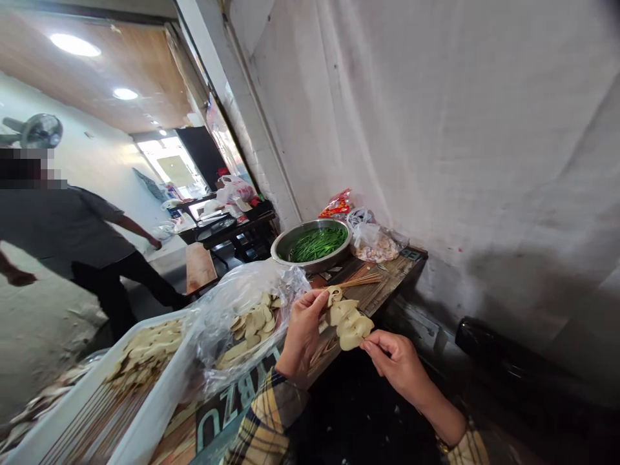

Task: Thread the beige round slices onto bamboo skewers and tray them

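Note:
Pale, thin food slices [355, 328] sit bunched and folded on a bamboo skewer, held in front of me above the table's edge. At the upper end, my left hand [306, 323] pinches a curled slice [334, 296] between thumb and fingers. My right hand [394, 361] is closed on the lower end of the skewer, thumb against forefinger, close to the last slice. Most of the skewer is hidden by the slices. Left of my left hand, loose slices [254, 321] of the same kind lie in a clear plastic bag [213, 342]. Bare bamboo skewers [361, 280] lie on the table behind.
A white tray [140, 413] at lower left holds filled skewers [148, 345]. Farther back on the wooden table [400, 268] stand a metal basin [278, 253] of green vegetables and a bagged food [375, 245]. A person [92, 226] stands at left, near a bench [200, 265].

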A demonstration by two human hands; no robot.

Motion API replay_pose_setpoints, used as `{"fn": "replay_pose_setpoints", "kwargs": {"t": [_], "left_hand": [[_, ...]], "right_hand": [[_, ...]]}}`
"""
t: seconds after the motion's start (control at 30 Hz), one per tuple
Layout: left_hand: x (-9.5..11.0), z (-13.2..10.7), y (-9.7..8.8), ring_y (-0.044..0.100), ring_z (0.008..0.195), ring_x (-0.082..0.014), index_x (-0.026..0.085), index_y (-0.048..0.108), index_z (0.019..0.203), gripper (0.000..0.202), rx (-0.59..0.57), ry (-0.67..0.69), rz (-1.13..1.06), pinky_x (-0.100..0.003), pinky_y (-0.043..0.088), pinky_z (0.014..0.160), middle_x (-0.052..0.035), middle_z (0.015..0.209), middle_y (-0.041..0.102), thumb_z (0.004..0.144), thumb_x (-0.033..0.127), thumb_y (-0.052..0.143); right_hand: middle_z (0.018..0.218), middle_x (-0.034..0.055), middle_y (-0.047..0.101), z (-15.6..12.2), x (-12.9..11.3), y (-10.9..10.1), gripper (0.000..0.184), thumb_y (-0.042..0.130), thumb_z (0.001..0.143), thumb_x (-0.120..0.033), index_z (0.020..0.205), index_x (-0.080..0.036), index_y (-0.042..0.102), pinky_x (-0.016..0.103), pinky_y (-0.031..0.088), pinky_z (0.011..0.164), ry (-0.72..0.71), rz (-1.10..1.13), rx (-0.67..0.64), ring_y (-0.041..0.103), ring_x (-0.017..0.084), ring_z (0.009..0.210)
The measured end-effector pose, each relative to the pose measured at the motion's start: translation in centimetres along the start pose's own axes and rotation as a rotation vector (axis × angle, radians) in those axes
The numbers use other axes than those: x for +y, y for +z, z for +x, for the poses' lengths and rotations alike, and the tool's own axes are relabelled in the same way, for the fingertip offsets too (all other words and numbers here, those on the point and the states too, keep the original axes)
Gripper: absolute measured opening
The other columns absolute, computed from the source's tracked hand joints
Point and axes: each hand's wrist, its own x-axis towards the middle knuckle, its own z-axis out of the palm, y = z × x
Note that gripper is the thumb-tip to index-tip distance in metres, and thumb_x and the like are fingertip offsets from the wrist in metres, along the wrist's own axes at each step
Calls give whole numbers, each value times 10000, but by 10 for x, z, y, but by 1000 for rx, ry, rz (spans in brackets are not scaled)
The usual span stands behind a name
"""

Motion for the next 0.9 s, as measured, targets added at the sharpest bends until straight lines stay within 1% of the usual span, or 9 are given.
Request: {"fn": "replay_pose_setpoints", "kwargs": {"t": [0.1, 0.2, 0.27, 0.37, 0.47, 0.57, 0.63, 0.77, 0.9], "left_hand": [[7, -5, -23, 539, 584, -78, 131, 732, 722, 271, 38, 8, -40, -185, 393, 559, -14, 669, 672, 608, 356, 835], [16, -12, -52, 618, 702, -125, 145, 747, 846, 345, 86, 16, -137, -224, 461, 664, -50, 792, 717, 621, 394, 826], [21, -20, -74, 639, 764, -149, 151, 743, 901, 389, 104, 34, -201, -256, 480, 729, -65, 843, 724, 637, 427, 813], [22, -35, -104, 615, 722, -129, 153, 730, 851, 347, 133, 70, -234, -251, 467, 708, -45, 798, 702, 662, 436, 797], [17, -49, -129, 567, 665, -103, 151, 707, 789, 280, 197, 107, -190, -231, 428, 657, -15, 747, 665, 665, 381, 807], [13, -56, -151, 543, 657, -98, 136, 702, 795, 284, 240, 142, -147, -229, 410, 671, -17, 748, 657, 637, 336, 826], [12, -57, -163, 551, 678, -114, 130, 703, 802, 323, 280, 174, -151, -238, 413, 681, -30, 771, 666, 603, 344, 841], [8, -55, -184, 544, 662, -120, 125, 687, 728, 349, 377, 216, -190, -243, 406, 662, -32, 744, 659, 553, 373, 860], [3, -51, -202, 557, 672, -132, 120, 700, 730, 380, 439, 217, -246, -257, 410, 678, -48, 748, 669, 546, 413, 856]], "right_hand": [[444, -60, 424, 8, -5, 16, 341, 480, 914, -365, 643, -175, 566, 224, 326, 497, -30, 5, -36, 395, 96, 441], [436, -63, 422, 16, -9, 34, 343, 486, 914, -380, 647, -179, 562, 226, 335, 507, -43, 48, -83, 392, 95, 440], [431, -69, 413, 23, -13, 49, 340, 491, 912, -407, 671, -179, 571, 225, 323, 486, -37, 100, -142, 373, 94, 425], [437, -78, 401, 35, -17, 77, 340, 503, 898, -458, 734, -175, 597, 225, 297, 447, -9, 168, -266, 334, 89, 400], [440, -78, 386, 41, -16, 109, 368, 518, 874, -504, 733, -173, 597, 227, 285, 439, 6, 193, -372, 326, 91, 402], [453, -71, 391, 44, -9, 136, 400, 518, 869, -535, 734, -168, 600, 229, 285, 453, 4, 163, -452, 341, 96, 425], [462, -67, 394, 45, -4, 149, 421, 513, 869, -556, 737, -167, 605, 231, 286, 457, 3, 127, -490, 342, 97, 432], [472, -54, 418, 55, 4, 165, 462, 492, 867, -598, 730, -172, 608, 239, 299, 456, -17, 57, -552, 368, 109, 435], [449, -42, 457, 71, 7, 181, 475, 483, 862, -611, 741, -174, 628, 246, 339, 464, -84, -31, -598, 428, 130, 437]]}}
